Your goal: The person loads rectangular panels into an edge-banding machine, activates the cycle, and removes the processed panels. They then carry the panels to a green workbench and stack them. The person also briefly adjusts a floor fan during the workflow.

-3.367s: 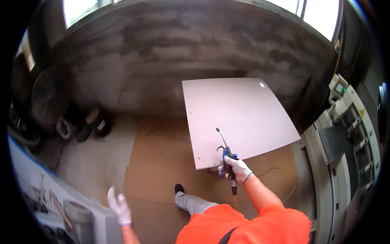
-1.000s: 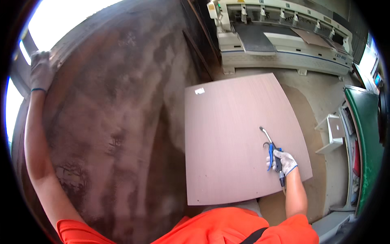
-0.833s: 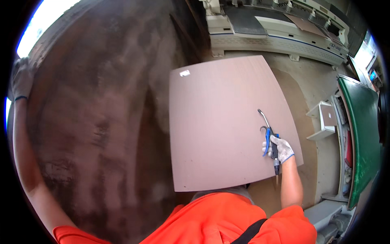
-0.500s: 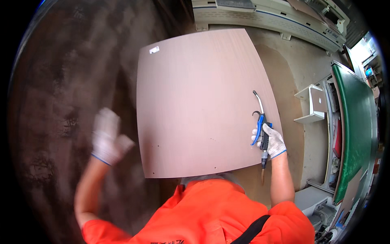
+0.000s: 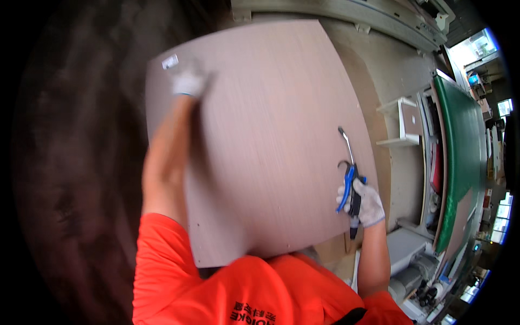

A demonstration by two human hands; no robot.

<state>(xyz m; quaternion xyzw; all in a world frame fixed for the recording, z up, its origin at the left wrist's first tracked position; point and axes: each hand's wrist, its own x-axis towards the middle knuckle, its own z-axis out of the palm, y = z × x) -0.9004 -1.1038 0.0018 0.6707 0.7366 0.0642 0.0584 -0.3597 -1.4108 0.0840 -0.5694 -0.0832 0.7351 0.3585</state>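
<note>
A large flat wood-grain panel [image 5: 271,124], pinkish-beige, lies before me with small holes near its close edge. A small white label [image 5: 170,62] is stuck at its far left corner. My left hand [image 5: 189,81], in a white knit glove, reaches over the panel just beside that label. Motion blurs its fingers, but they look stretched out, with nothing held; whether they touch the surface I cannot tell. My right hand [image 5: 369,203], gloved too, is closed round a blue and black air blow gun [image 5: 353,189] over the panel's right side. The gun's thin metal nozzle points away from me.
On the right stands a bench with a green top [image 5: 460,146]. A small white stand [image 5: 403,122] is between it and the panel. A long pale machine beam [image 5: 325,13] runs across the back. Grey motor-like machinery [image 5: 414,276] sits at the lower right.
My left hand has swung from beyond the panel's left edge forward and right, over the panel by the label. The right hand keeps the air blow gun in nearly the same place. The view has shifted.
</note>
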